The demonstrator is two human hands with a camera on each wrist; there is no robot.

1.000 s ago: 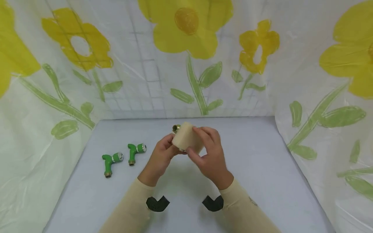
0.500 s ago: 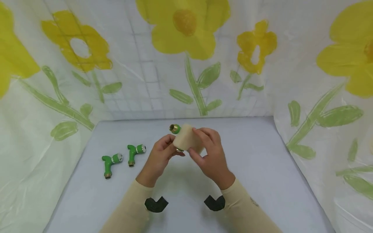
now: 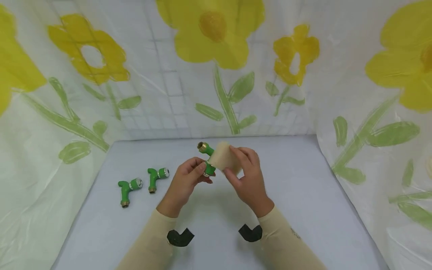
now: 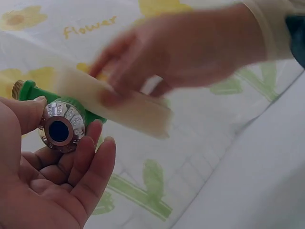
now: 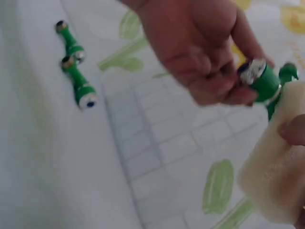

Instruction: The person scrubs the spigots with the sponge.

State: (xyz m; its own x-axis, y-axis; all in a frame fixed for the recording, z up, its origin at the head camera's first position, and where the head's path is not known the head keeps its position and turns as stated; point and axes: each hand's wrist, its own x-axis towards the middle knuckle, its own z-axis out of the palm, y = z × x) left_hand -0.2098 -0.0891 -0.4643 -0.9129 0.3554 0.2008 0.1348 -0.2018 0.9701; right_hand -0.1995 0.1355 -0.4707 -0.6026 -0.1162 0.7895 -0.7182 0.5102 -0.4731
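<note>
Above the middle of the table, my left hand (image 3: 182, 183) pinches a green tap-like fitting (image 3: 210, 169) by its round, silver-ringed end. Its brass threaded end points up and away to the left. A cream sponge block (image 3: 223, 155) is gripped in my right hand (image 3: 251, 182) and lies against the fitting, hiding part of its body. The left wrist view shows the fitting's silver face (image 4: 58, 128) with a dark centre, between thumb and fingers; the right hand and sponge are blurred there. In the right wrist view the sponge (image 5: 269, 176) covers the fitting's lower part.
Two similar green fittings (image 3: 125, 192) (image 3: 153, 180) lie side by side on the white table (image 3: 290, 210), left of my hands. A white sheet with painted yellow flowers (image 3: 216, 101) hangs behind and at both sides. Black curved pieces (image 3: 180, 237) sit at both sleeves.
The sponge has shifted right along the fitting, uncovering more of its green body and silver-ringed end. The fitting stays in the left hand, its brass end now showing more.
</note>
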